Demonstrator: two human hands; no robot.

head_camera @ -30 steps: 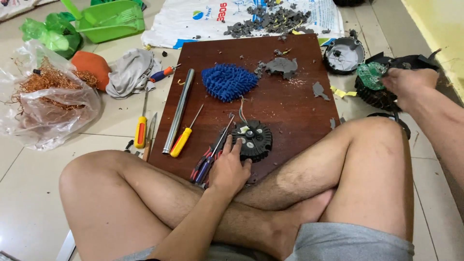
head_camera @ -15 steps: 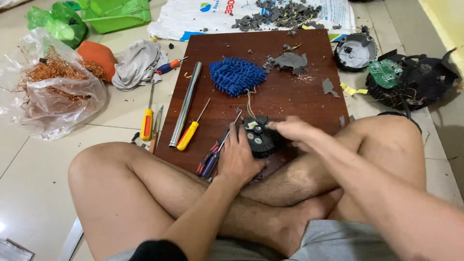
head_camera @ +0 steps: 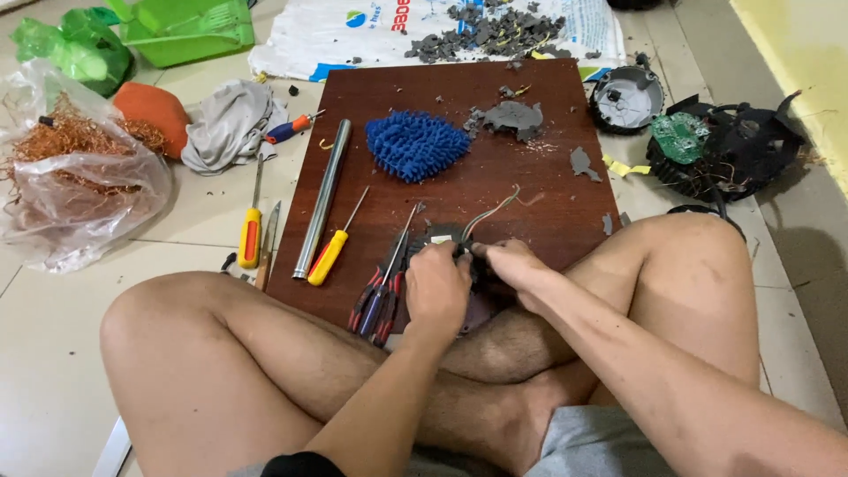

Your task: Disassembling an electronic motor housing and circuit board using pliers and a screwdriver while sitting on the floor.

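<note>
Both hands were on the small dark motor part (head_camera: 444, 237) at the near edge of the brown wooden board (head_camera: 548, 221), just beyond the crossed legs. Left hand (head_camera: 435, 290) was clamped over its near-left side, fingers curled on it; right hand (head_camera: 511, 263) pinched in from the right, fingers narrow, apparently on the part where the wire leads (head_camera: 491, 210) came out. Most of the part was hidden under the hands, so the exact grip point couldn't be told. My read: the left hand should pin the part flat to the board while the right pulls, working along the leads rather than yanking sideways, or the thin wires would likely snap short. Red-and-blue-handled pliers (head_camera: 375, 300) lay touching-close on the left, a better grip than fingertips if the leads resisted. Yellow-handled screwdriver (head_camera: 334, 249) and metal tube (head_camera: 321, 199) lay further left on the board, blue mop head (head_camera: 415, 144) at the far side.
</note>
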